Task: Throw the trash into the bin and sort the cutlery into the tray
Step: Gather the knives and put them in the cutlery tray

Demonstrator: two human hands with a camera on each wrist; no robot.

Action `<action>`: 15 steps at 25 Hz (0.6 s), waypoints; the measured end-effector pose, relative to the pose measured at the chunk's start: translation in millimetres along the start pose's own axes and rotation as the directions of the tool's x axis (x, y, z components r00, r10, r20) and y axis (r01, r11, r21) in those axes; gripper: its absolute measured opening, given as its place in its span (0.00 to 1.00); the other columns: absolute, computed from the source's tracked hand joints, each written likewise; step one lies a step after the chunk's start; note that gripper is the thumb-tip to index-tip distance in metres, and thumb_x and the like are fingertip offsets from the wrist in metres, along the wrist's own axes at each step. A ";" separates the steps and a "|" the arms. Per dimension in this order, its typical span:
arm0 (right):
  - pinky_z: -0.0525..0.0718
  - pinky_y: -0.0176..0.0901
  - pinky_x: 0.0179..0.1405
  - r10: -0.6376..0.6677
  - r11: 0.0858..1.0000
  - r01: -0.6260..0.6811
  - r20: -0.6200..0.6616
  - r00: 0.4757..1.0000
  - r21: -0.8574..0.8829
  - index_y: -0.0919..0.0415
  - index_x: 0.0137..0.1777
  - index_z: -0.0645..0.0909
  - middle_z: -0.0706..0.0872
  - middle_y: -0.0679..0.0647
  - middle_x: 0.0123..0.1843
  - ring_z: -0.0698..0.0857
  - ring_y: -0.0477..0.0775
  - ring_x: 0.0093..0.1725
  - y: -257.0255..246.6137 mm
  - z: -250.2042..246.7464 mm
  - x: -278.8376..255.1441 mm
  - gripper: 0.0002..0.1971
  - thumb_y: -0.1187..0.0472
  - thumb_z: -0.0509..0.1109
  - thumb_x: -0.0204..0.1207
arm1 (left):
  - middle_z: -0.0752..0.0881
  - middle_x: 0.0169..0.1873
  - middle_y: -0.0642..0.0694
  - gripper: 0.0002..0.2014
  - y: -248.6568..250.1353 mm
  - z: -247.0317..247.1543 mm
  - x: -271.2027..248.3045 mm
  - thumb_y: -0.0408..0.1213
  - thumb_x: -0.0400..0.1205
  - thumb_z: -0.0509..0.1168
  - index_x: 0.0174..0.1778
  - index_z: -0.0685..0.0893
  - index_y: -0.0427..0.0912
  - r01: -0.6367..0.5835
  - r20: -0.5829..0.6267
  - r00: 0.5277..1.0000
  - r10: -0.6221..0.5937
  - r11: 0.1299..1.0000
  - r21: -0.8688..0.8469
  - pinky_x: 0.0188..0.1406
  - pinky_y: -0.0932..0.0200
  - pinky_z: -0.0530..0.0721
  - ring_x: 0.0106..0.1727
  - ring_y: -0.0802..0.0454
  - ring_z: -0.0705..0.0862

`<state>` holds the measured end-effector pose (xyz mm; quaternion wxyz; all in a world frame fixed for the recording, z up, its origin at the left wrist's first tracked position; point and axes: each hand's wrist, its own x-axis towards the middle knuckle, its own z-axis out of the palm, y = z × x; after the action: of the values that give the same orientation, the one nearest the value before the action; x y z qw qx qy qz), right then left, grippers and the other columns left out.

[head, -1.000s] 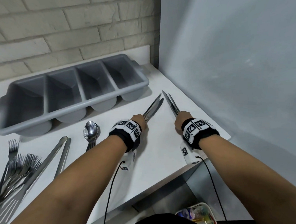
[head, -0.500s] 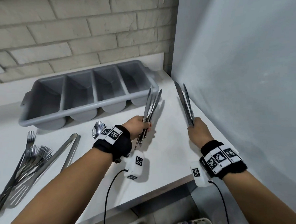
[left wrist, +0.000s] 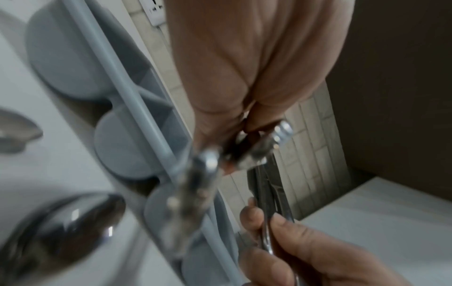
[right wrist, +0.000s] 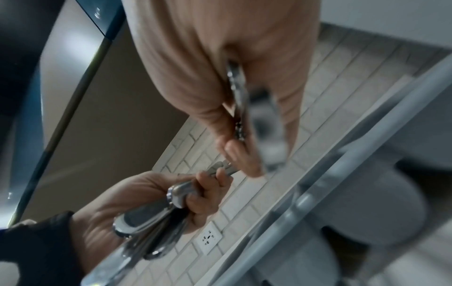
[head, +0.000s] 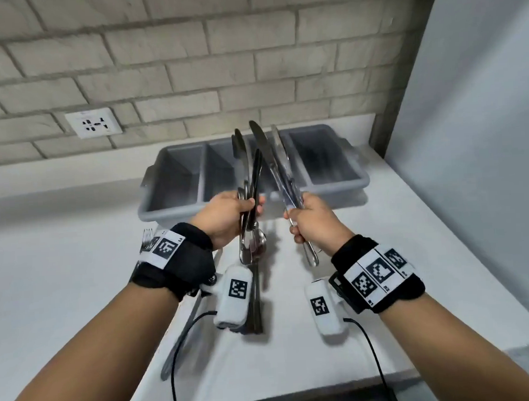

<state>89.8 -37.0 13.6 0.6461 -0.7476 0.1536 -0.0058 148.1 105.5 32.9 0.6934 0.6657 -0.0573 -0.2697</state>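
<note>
In the head view a grey four-compartment cutlery tray (head: 342, 190) stands at the back of the white counter, and nothing shows in its compartments. My left hand (head: 245, 210) grips a bundle of table knives (head: 247, 164) by the handles, blades pointing up in front of the tray. My right hand (head: 298, 220) grips a second bundle of knives (head: 274, 157), blades up and leaning left toward the first bundle. The left wrist view shows the handle ends (left wrist: 205, 170) and the right hand (left wrist: 305, 249). The right wrist view shows the left hand (right wrist: 171, 191) wrapped round its handles.
Spoons (head: 255, 250) lie on the counter below my left hand, and fork tips (head: 147, 238) show behind the left wristband. A long metal utensil (head: 184, 333) runs under my left arm. A grey panel (head: 474, 128) walls off the right; a socket (head: 93, 123) sits in the brick wall.
Both hands have lifted their knives off the counter, turned them upright and brought them close together in front of the tray. The head view has tilted up toward the wall.
</note>
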 end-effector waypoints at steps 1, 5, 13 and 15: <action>0.69 0.36 0.17 0.011 1.000 -0.011 0.037 0.999 0.002 0.52 0.37 0.69 0.74 0.55 0.37 0.70 0.48 0.24 -7.9 20.1 11.2 0.13 0.70 0.57 0.80 | 0.81 0.34 0.44 0.11 8.6 -21.5 2.2 0.23 0.85 0.52 0.43 0.78 0.35 0.005 -0.014 1.000 -0.005 1.000 -0.017 0.25 0.63 0.77 0.23 0.60 0.83; 0.71 0.41 0.19 0.078 0.997 -0.073 0.129 0.989 -0.040 0.64 0.49 0.72 0.76 0.58 0.36 0.72 0.49 0.24 -40.6 97.9 63.0 0.04 0.71 0.58 0.77 | 0.83 0.36 0.45 0.12 29.5 -102.1 26.5 0.21 0.84 0.51 0.43 0.79 0.35 0.071 -0.097 0.993 -0.070 0.997 0.008 0.27 0.63 0.79 0.21 0.61 0.83; 0.63 0.25 0.10 0.333 0.943 -0.319 0.215 0.918 -0.100 0.64 0.26 0.69 0.71 0.56 0.26 0.68 0.49 0.18 -64.4 188.9 160.7 0.20 0.74 0.47 0.78 | 0.75 0.28 0.37 0.16 40.0 -193.5 111.8 0.21 0.84 0.47 0.33 0.73 0.28 0.324 -0.175 0.937 -0.303 0.940 0.110 0.11 0.67 0.80 0.09 0.54 0.79; 0.62 0.22 0.10 0.365 0.931 -0.354 0.190 0.911 -0.090 0.64 0.27 0.68 0.71 0.56 0.27 0.68 0.49 0.18 -64.9 198.4 176.0 0.20 0.74 0.46 0.79 | 0.77 0.25 0.38 0.17 34.9 -206.9 131.1 0.23 0.85 0.46 0.33 0.73 0.29 0.365 -0.188 0.922 -0.339 0.923 0.125 0.17 0.60 0.84 0.13 0.49 0.81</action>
<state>313.1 120.1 10.3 0.6281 -0.7203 0.2216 0.1939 360.4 230.0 7.4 0.5811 0.7375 0.0992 -0.3294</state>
